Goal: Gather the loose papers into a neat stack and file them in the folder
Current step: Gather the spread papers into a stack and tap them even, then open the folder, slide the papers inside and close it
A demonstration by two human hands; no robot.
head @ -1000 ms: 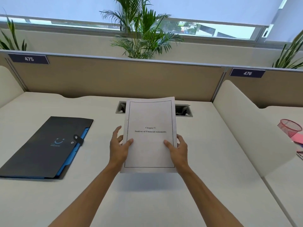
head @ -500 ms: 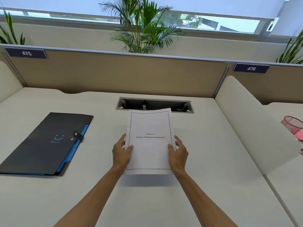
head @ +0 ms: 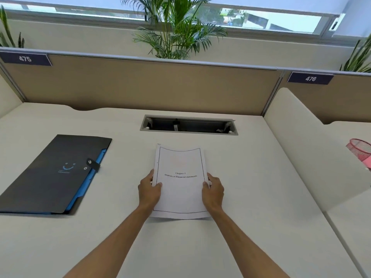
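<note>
Both hands, left hand (head: 149,189) and right hand (head: 213,190), clamp paper stack (head: 180,189) by side edges above bench (head: 251,197). We judge gathering done; folder (head: 50,173) closed, filing remains.

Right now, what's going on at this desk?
A person holds a stack of papers by its side edges, left hand on one side and right hand on the other, squaring it up over the desk. The top sheet reads "Chapter 5". The dark folder lies closed off to the left, so nothing is filed yet.
</note>
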